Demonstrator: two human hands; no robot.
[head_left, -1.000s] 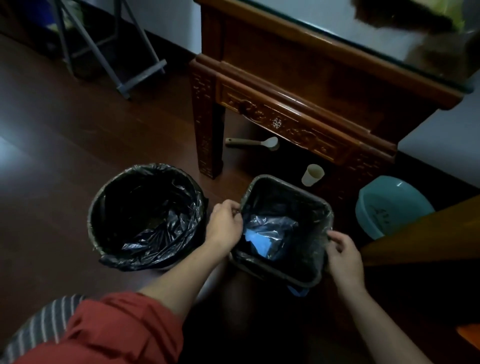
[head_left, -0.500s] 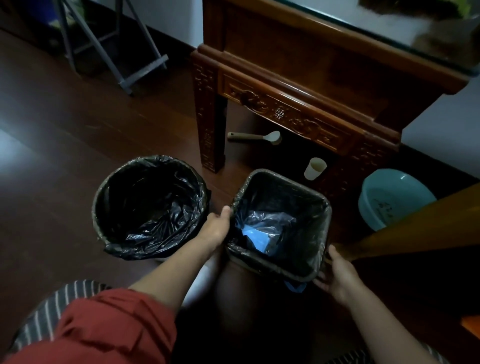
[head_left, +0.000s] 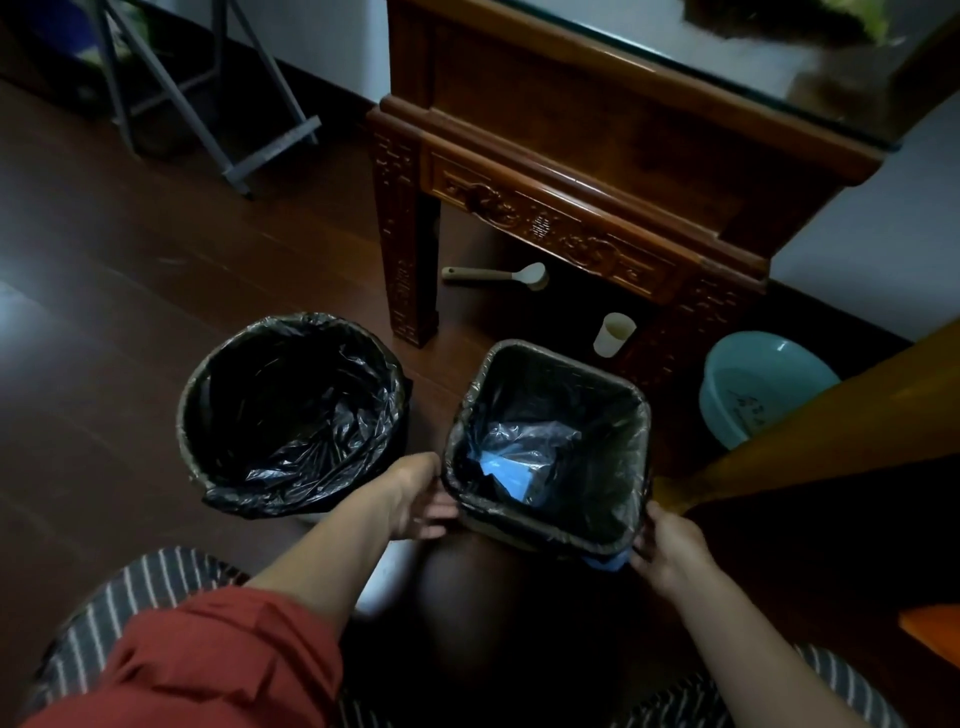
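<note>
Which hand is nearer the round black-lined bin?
Left. The left hand is in the gap between the round bin and the square bin; the right hand is beyond the square bin's near-right corner.

Left hand (head_left: 415, 496) touches the lined square bin (head_left: 566, 362) at its left wall; right hand (head_left: 670, 552) meets its near-right corner; round bin (head_left: 193, 395) just beside.

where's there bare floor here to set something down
Open floor lies left of the round bin, toward the folding rack. Crowded: scoop and cup under the table, basin at right, left hand beside the square bin.
</note>
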